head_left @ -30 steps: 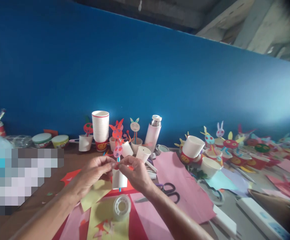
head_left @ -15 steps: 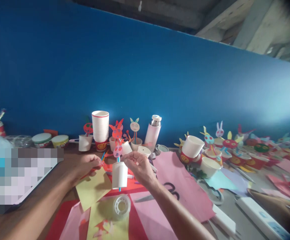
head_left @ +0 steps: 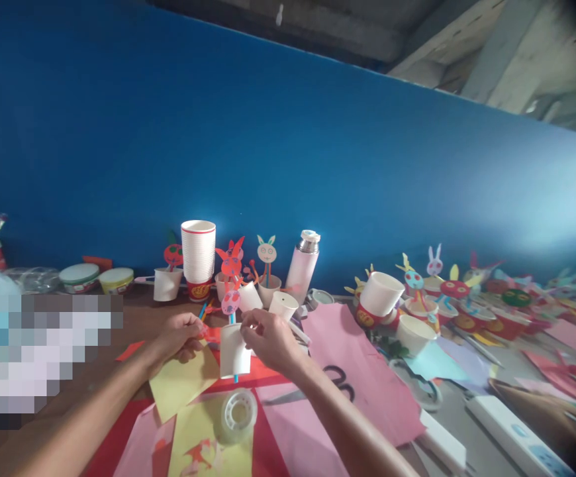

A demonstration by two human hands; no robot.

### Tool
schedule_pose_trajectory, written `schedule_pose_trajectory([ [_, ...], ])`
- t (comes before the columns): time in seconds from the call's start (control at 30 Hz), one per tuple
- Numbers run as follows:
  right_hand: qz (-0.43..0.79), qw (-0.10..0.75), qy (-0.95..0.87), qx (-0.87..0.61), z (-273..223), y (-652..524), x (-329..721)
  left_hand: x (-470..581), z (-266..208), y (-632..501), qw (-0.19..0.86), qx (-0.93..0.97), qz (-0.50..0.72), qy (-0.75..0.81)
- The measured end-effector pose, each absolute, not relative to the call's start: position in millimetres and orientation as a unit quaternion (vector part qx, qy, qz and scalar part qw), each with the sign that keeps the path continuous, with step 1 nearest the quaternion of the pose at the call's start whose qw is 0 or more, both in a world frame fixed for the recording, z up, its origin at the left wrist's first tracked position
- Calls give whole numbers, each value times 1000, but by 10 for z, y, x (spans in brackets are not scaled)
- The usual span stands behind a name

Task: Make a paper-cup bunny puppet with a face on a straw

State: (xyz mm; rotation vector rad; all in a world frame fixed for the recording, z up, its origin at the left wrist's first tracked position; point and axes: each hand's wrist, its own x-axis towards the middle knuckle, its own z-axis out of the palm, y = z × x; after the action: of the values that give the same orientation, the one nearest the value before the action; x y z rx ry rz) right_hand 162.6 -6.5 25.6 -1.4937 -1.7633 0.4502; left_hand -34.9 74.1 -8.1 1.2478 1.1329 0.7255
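Observation:
A white paper cup (head_left: pixel 234 352) stays upright between my hands, with a pink rabbit face (head_left: pixel 230 302) on a blue straw (head_left: pixel 236 379) that runs through it and pokes out below. My right hand (head_left: pixel 274 339) is closed, its fingertips pinching the cup's upper right side. On the left, my left hand (head_left: pixel 177 336) is closed in a pinch on a small red paper piece (head_left: pixel 202 329), apart from the cup. Under the hands lie a yellow paper sheet (head_left: pixel 181 384) and red paper. A clear tape roll (head_left: pixel 239 412) sits just in front of the cup.
Black-handled scissors (head_left: pixel 340 381) rest on pink paper (head_left: pixel 347 344) to the right. Behind stand a cup stack (head_left: pixel 198 255), a pink thermos (head_left: pixel 302 268) and several cup puppets. A power strip (head_left: pixel 516 430) lies at front right. A blue partition (head_left: pixel 268 132) rises behind the table.
My right hand has curled further over the cup's upper right side. My left hand has shifted slightly down and left, still pinching the red piece. The view has moved slightly.

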Motion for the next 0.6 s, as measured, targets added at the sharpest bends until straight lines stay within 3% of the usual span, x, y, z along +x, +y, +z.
schedule_pose_trajectory([
  [0.2,44,340,-739,-580,350,-165,1430,-356,-79,732,597,540,316,501],
  [0.43,29,285,-743,-605,265,-107,1392,-342,-43,714,602,532,323,500],
  [0.6,62,314,-731,-602,283,-103,1472,-343,-51,723,609,522,323,502],
])
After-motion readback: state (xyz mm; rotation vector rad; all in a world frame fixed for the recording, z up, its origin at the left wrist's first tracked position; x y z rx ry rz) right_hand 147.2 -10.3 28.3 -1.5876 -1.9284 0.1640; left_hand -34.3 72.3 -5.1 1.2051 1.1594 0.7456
